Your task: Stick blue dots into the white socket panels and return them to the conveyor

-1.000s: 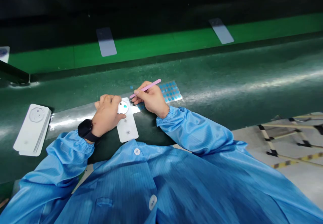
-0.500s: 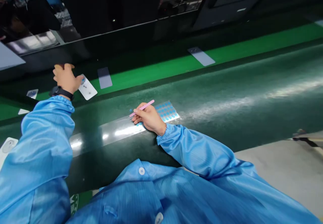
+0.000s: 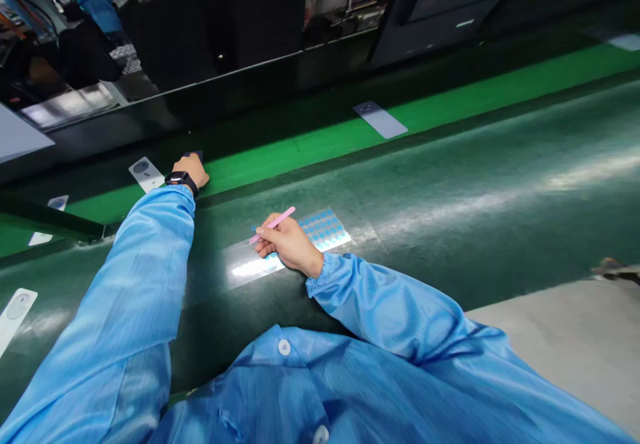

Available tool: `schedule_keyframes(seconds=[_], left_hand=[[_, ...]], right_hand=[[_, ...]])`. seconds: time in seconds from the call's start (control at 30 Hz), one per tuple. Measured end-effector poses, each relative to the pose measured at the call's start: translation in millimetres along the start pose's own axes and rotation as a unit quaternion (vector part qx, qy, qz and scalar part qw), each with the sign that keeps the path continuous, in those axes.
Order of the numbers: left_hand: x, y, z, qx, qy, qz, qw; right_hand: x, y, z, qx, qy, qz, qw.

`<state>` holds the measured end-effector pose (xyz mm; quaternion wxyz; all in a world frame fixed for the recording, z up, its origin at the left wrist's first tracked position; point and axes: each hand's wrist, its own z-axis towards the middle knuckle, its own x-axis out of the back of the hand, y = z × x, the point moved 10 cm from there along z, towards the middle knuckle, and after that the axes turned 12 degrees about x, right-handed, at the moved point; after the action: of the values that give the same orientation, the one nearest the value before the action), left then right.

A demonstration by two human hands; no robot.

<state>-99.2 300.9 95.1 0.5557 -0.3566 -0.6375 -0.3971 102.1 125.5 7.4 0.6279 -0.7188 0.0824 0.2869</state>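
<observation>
Head view: we see the bench [image 3: 450, 231], the belt [image 3: 270, 157] along its far edge and, between that and the near edge, a sheet [image 3: 327, 227]. Our left hand [image 3: 195, 169] is at a card [image 3: 201, 155] on the belt, grip impossible to tell; our right hand [image 3: 289, 241] pinches tweezers [image 3: 285, 215] over the sheet.
</observation>
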Motion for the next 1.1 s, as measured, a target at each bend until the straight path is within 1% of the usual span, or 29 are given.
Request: schedule_keyframes(seconds=[0.1, 0.17, 0.23, 0.3, 0.33, 0.37, 0.4, 0.47, 0.5, 0.53, 0.57, 0.6, 0.63, 0.67, 0.7, 0.77, 0.83, 0.9, 0.97, 1.03, 1.1], left_hand=[[18.2, -3, -11, 0.009, 0.037, 0.026, 0.999], [38.4, -10, -20, 0.017, 0.063, 0.028, 0.997], [62.9, -25, -33, 0.032, 0.093, 0.021, 0.995], [84.2, -43, -56, 0.040, 0.122, -0.002, 0.992], [92.2, -53, -73, 0.038, 0.139, -0.034, 0.989], [93.1, -64, -91, 0.037, 0.136, -0.073, 0.987], [89.2, -75, -112, 0.040, 0.127, -0.120, 0.984], [62.8, -92, -156, 0.034, 0.074, -0.209, 0.975], [37.7, -97, -177, 0.031, 0.007, -0.264, 0.964], [10.4, -102, -196, 0.042, -0.061, -0.328, 0.942], [-15.1, -105, -213, 0.054, -0.118, -0.378, 0.917], [-36.8, -107, -228, 0.061, -0.161, -0.413, 0.894], [-54.5, -108, -240, 0.067, -0.193, -0.428, 0.880], [-67.3, -109, -248, 0.072, -0.213, -0.428, 0.876], [-75.5, -109, -254, 0.074, -0.224, -0.415, 0.879], [-80.4, -109, -260, 0.071, -0.234, -0.370, 0.896], [-76.1, -106, -262, 0.053, -0.243, -0.321, 0.914], [-69.9, -100, -263, 0.025, -0.256, -0.265, 0.929], [-64.5, -94, -264, -0.012, -0.262, -0.187, 0.947], [-58.5, -88, -261, -0.049, -0.239, -0.099, 0.965], [-51.1, -80, -254, -0.084, -0.198, -0.049, 0.975]], right_hand=[[-1, 1, 2, -0.012, 0.010, -0.006, 1.000], [0, 1, 2, -0.018, 0.026, -0.013, 0.999], [2, -4, 2, -0.012, 0.043, -0.023, 0.999], [7, -18, 1, 0.020, 0.056, -0.041, 0.997], [9, -27, 1, 0.042, 0.056, -0.059, 0.996], [11, -36, 0, 0.061, 0.048, -0.087, 0.993], [11, -45, -1, 0.072, 0.031, -0.124, 0.989], [10, -53, -3, 0.063, -0.017, -0.207, 0.976], [9, -53, -4, 0.047, -0.041, -0.241, 0.969], [8, -51, -5, 0.028, -0.061, -0.269, 0.961], [8, -49, -6, 0.008, -0.074, -0.289, 0.954], [9, -46, -6, -0.009, -0.081, -0.304, 0.949], [11, -42, -6, -0.025, -0.081, -0.315, 0.945], [13, -39, -6, -0.038, -0.074, -0.323, 0.943], [15, -37, -5, -0.048, -0.063, -0.330, 0.941], [20, -34, -5, -0.060, -0.037, -0.335, 0.939], [24, -33, -4, -0.067, -0.023, -0.338, 0.939], [25, -32, -4, -0.074, -0.024, -0.339, 0.938], [25, -30, -4, -0.082, -0.030, -0.337, 0.938], [24, -28, -3, -0.089, -0.036, -0.333, 0.938], [24, -28, -3, -0.095, -0.042, -0.332, 0.938]])
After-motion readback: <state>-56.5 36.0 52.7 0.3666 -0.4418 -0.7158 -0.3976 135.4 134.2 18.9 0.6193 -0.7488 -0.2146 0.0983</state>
